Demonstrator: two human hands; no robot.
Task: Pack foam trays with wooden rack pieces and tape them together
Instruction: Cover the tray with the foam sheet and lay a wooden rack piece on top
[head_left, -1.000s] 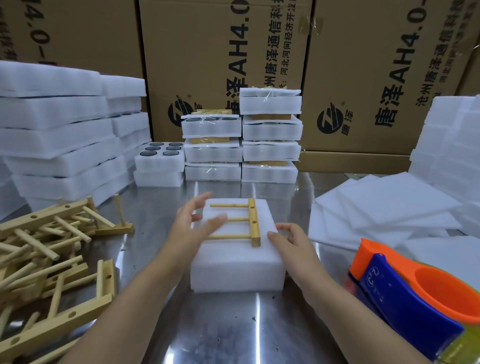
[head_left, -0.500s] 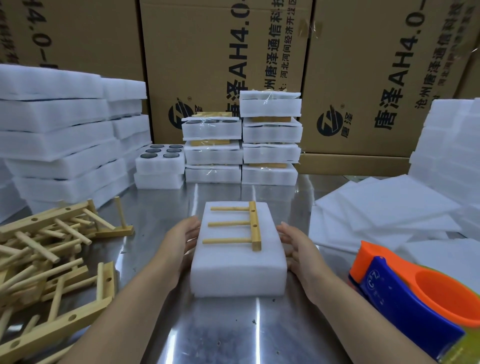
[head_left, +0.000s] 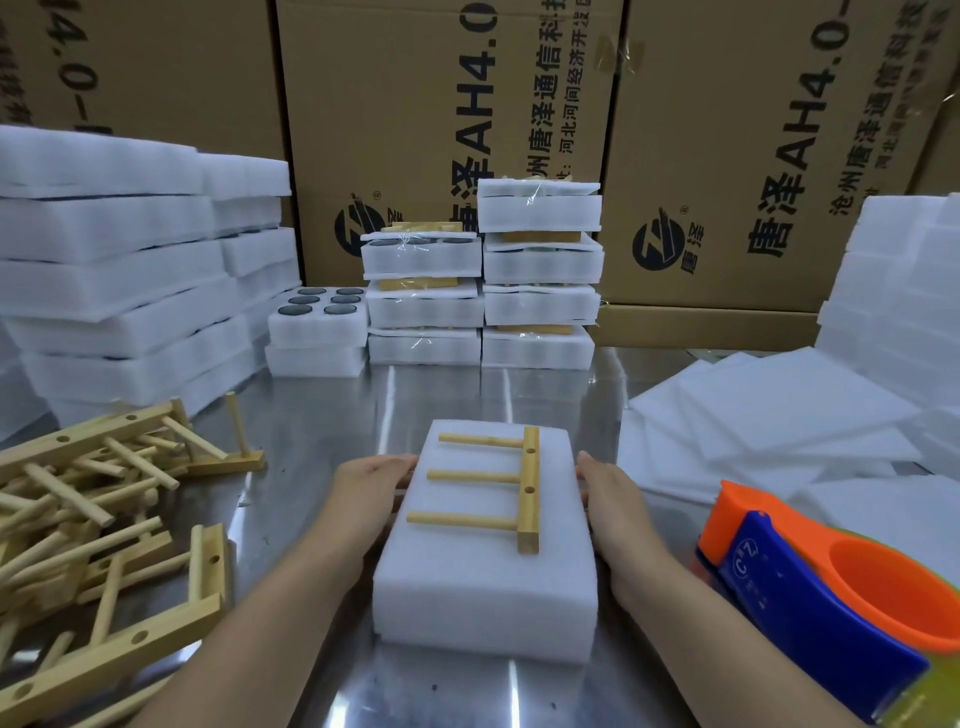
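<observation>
**Flat palms on the foam**

The left hand (head_left: 375, 488) and right hand (head_left: 615, 506) press flat, fingers straight, against the two long sides of the foam tray (head_left: 483, 592). It sits mid-table (head_left: 317, 431), right in front of the person. A rack piece (head_left: 528, 488) lies loose on top, pegs pointing left. The foam looks light and squashy, so a gentle squeeze low on the sides should do. Tip it, and that piece likely slides off. The tape dispenser (head_left: 810, 587) waits near the right arm.

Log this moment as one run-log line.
left hand: on foam tray, left side | right hand: right side | rack piece: lying on top | tape dispenser: untouched
</observation>
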